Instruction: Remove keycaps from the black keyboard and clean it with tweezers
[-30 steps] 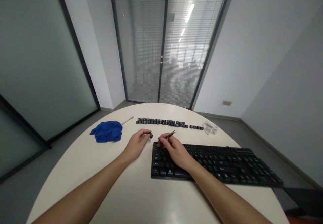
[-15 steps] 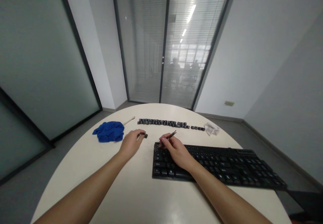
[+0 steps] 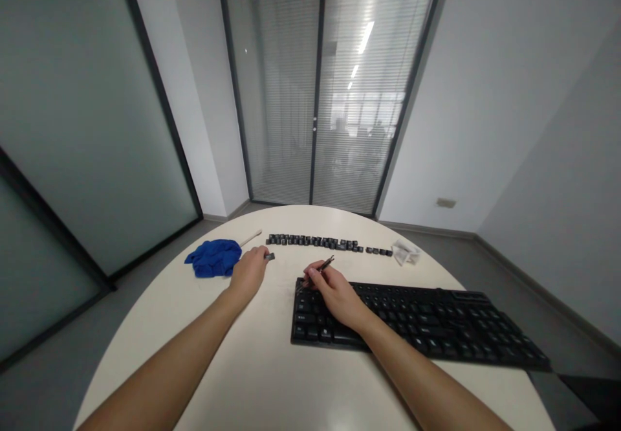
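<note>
My left hand (image 3: 249, 272) is closed in a pinch on a small black keycap (image 3: 270, 256), just right of the blue cloth (image 3: 213, 258). Over the left end of the black keyboard (image 3: 427, 321) rests my right hand (image 3: 337, 296). Its fingers grip a slim dark tool with wire-like ends, which looks like a keycap puller (image 3: 326, 263). The lower end of the puller points at the keyboard's top left corner, partly hidden by the fingers. Loose black keycaps (image 3: 315, 241) stand in rows beyond both hands.
A thin pale stick (image 3: 251, 237), perhaps a brush or swab, lies by the blue cloth. Crumpled white tissue or plastic (image 3: 405, 252) sits at the right end of the keycap rows. The round pale table (image 3: 252, 379) has a curved edge, with glass partitions behind.
My left hand has shifted slightly left with the keycap, which is now turned differently in the fingers. My right hand has barely moved over the keyboard. The view has tilted up slightly.
</note>
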`<action>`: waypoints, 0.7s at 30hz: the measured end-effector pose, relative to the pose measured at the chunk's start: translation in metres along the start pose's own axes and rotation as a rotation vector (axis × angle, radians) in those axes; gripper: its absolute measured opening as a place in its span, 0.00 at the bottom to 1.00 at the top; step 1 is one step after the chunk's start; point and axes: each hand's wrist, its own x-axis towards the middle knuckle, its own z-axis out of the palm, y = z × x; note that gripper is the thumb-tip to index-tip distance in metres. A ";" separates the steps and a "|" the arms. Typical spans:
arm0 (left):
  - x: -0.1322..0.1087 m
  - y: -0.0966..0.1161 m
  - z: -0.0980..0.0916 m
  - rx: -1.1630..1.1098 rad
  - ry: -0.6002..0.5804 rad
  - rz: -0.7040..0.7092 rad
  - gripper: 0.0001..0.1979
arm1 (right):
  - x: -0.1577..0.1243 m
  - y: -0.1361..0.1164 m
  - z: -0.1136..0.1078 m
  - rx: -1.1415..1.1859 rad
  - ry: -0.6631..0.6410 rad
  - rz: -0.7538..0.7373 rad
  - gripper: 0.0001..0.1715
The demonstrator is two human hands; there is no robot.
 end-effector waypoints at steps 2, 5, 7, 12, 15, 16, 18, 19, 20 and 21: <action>0.006 -0.003 -0.003 0.037 -0.026 0.017 0.07 | 0.000 -0.002 0.000 -0.017 -0.003 -0.013 0.20; 0.014 -0.007 -0.007 0.073 -0.044 0.027 0.07 | 0.000 -0.003 0.000 -0.041 -0.010 -0.024 0.20; 0.016 -0.008 -0.007 0.087 -0.043 0.026 0.08 | 0.000 -0.003 0.000 -0.039 -0.010 -0.021 0.20; 0.017 -0.010 -0.002 0.106 -0.009 0.004 0.09 | 0.000 -0.003 0.000 -0.020 -0.008 -0.018 0.20; 0.018 -0.011 0.000 0.109 0.006 -0.006 0.11 | 0.000 -0.004 0.000 -0.031 -0.013 -0.017 0.20; 0.018 -0.011 0.000 0.111 0.009 -0.012 0.12 | 0.000 -0.005 0.000 -0.035 -0.011 -0.018 0.20; 0.018 -0.010 0.000 0.116 0.017 -0.025 0.13 | 0.000 -0.005 -0.001 -0.040 -0.007 -0.019 0.20; 0.018 -0.009 -0.001 0.119 0.019 -0.029 0.14 | 0.000 -0.005 -0.001 -0.041 -0.006 -0.019 0.19; 0.018 -0.008 -0.001 0.121 0.021 -0.030 0.14 | 0.000 -0.005 -0.001 -0.043 -0.006 -0.019 0.19; 0.018 -0.008 -0.001 0.122 0.021 -0.029 0.14 | 0.000 -0.005 -0.001 -0.045 -0.008 -0.018 0.19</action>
